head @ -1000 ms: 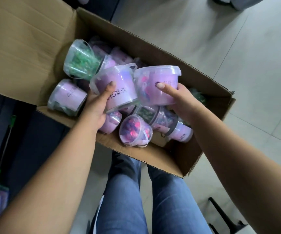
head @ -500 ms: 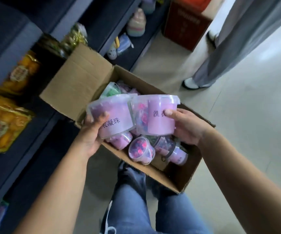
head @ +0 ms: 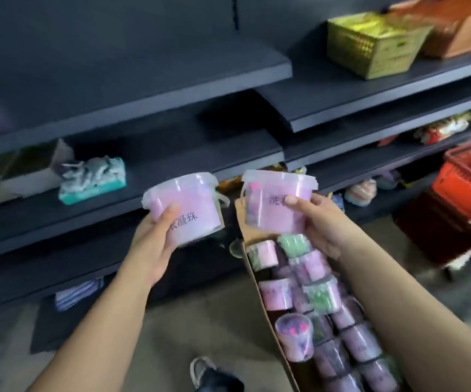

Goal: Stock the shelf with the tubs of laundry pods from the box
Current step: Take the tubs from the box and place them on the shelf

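Observation:
My left hand (head: 155, 239) grips a clear tub of pink laundry pods (head: 189, 205) with black lettering on its label, held upright in front of the dark shelf (head: 172, 176). My right hand (head: 322, 222) holds a second pink tub (head: 274, 205) beside it, thumb across the label. Both tubs hover at the level of the middle shelf board. Below my right arm the cardboard box (head: 265, 304) stands on the floor, filled with several more pink and green tubs (head: 293, 298).
A teal tissue pack (head: 93, 179) lies on the middle shelf at left. A yellow woven basket (head: 375, 43) and an orange one (head: 460, 26) sit on the upper right shelf. A red shopping basket (head: 469, 179) stands at right. My shoe (head: 211, 374) is on the floor.
Both hands have lifted their tubs out of the box and up toward the shelf. My view has swung from the box up to the shelving.

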The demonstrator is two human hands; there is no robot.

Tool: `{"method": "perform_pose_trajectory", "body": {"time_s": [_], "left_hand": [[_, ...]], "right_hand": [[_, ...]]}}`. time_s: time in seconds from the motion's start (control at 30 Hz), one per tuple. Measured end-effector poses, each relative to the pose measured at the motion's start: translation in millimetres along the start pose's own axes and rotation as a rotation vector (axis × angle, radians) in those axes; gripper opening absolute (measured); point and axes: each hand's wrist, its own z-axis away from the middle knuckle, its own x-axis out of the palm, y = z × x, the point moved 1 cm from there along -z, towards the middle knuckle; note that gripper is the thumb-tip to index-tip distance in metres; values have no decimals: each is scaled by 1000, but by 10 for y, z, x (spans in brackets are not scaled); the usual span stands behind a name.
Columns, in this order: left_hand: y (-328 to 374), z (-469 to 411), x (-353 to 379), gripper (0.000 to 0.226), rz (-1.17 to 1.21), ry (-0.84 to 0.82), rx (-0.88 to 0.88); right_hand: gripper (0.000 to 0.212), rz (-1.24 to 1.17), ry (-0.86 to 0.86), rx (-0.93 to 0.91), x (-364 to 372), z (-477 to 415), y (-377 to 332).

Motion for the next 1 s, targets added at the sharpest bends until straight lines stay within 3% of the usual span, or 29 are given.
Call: {"method": "perform_pose_trajectory", "body": {"time_s": [0.17, 0.27, 0.33, 0.43, 0.53, 0.63, 0.7, 0.83, 0.93, 1.0], "left_hand": [[646, 267, -633, 59, 4, 99, 233], [1051, 300, -1185, 86, 40, 167, 323], [1318, 296, -1530, 98, 49, 193, 373], [1733, 295, -2078, 99, 45, 198, 432], [2089, 245, -2521, 102, 4, 224, 479], [2377, 157, -2868, 90, -7, 294, 545], [2482, 37, -3024, 88, -34, 298, 548], [2604, -346, -3284, 115, -153, 307, 484], [2648, -756, -3325, 105, -216, 359, 467], [2683, -1085, -3322, 90, -248, 405, 456]], "right_hand": [[85, 153, -199, -79, 1177, -257, -240], [119, 224, -262, -122, 1943, -438, -240], [125, 247, -288, -158, 2375, -562, -249], [119, 277, -351, -197, 3098, -722, -309], [99, 276, -428, -214, 3680, -835, -377], [109, 299, -442, -243, 4104, -959, -408], [104, 303, -445, -250, 4271, -1055, -419], [94, 312, -413, -226, 4446, -1406, -420], [115, 349, -330, -234, 4502, -1798, -432], [109, 368, -274, -253, 4513, -2066, -449]]}}
